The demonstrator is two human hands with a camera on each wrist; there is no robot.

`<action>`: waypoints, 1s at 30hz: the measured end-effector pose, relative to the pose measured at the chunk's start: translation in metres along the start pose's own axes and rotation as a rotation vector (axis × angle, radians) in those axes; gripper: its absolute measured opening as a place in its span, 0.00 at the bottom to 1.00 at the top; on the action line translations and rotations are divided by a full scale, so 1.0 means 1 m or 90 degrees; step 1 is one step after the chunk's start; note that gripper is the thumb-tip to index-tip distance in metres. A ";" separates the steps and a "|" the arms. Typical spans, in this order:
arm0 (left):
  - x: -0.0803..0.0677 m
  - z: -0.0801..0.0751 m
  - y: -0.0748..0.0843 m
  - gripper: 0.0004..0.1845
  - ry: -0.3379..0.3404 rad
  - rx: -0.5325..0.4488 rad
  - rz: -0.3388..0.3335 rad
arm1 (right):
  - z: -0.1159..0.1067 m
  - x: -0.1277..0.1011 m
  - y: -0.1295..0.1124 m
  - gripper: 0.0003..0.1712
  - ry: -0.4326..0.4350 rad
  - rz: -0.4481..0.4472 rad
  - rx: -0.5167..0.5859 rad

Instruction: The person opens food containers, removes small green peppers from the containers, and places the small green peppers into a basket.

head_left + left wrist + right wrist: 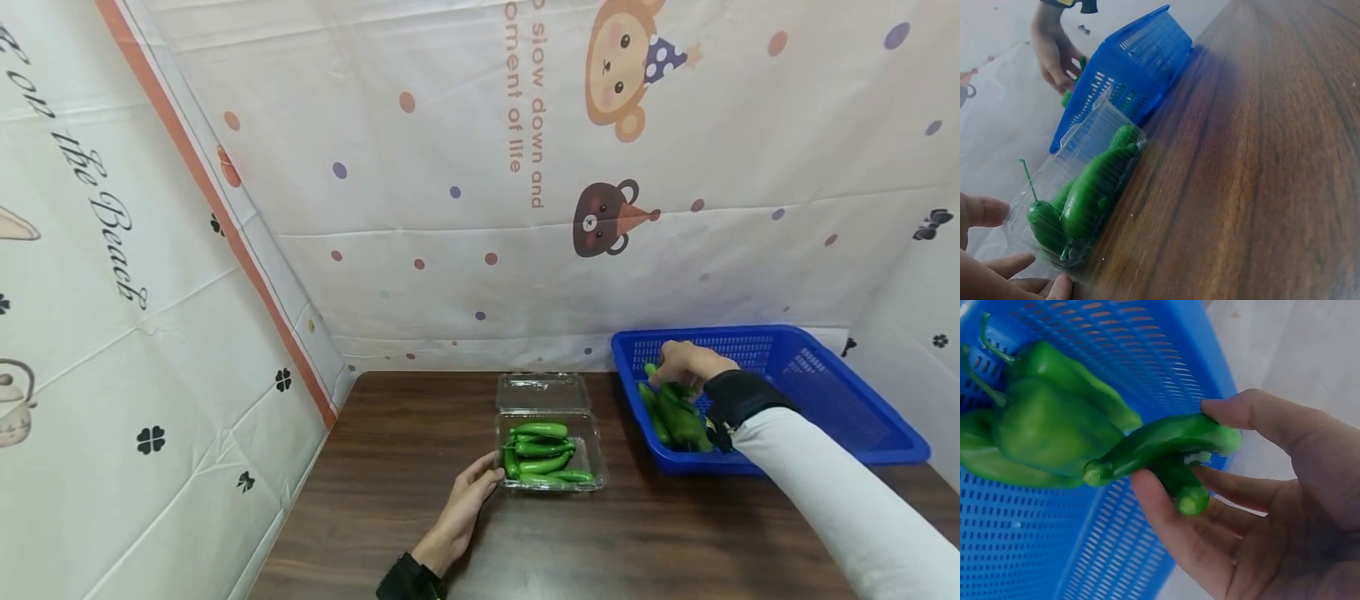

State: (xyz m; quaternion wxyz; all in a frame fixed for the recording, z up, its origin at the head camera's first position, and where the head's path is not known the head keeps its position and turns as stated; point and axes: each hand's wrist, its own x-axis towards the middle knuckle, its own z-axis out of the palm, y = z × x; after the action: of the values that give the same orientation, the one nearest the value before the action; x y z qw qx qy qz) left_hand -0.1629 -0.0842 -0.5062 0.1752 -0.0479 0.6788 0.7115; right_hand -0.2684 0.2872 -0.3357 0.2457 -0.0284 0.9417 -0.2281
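A clear plastic clamshell box [588,446] lies with its lid folded back, several green chili peppers [543,450] inside. At the box's left front corner, my left hand [463,504] holds the edge between thumb and fingers; the left wrist view shows the thumb [988,211] at the wall. Over the left end of the blue basket [855,408] is my right hand [692,364]. In the right wrist view it pinches two dark green chili peppers [1160,442], one crossing the other, between thumb and fingers. Larger green peppers [1054,428] lie in the basket below.
The basket stands to the right of the box on a brown wooden table [405,442]. A printed white cloth [450,292] hangs behind the table, and another sheet rises along the left. The clear lid [543,392] lies toward the back cloth.
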 end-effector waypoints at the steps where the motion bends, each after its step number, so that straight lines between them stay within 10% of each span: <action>1: 0.000 0.000 0.000 0.35 0.000 -0.001 -0.001 | 0.002 0.000 0.001 0.23 -0.009 -0.002 -0.003; 8: -0.003 -0.001 0.003 0.35 -0.016 0.006 -0.007 | 0.013 -0.006 0.001 0.33 -0.088 -0.003 0.021; 16: -0.003 -0.001 0.004 0.35 -0.021 0.005 -0.010 | 0.020 -0.008 -0.001 0.10 -0.112 0.003 -0.014; 30: -0.002 -0.001 0.005 0.35 -0.010 0.006 0.009 | 0.023 -0.004 -0.003 0.16 -0.121 -0.002 -0.040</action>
State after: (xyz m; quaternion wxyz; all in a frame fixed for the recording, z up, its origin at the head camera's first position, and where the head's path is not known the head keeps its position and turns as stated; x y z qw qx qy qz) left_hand -0.1629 -0.0858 -0.5011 0.1759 -0.0362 0.6813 0.7096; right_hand -0.2542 0.2752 -0.3503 0.3327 -0.0592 0.9207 -0.1952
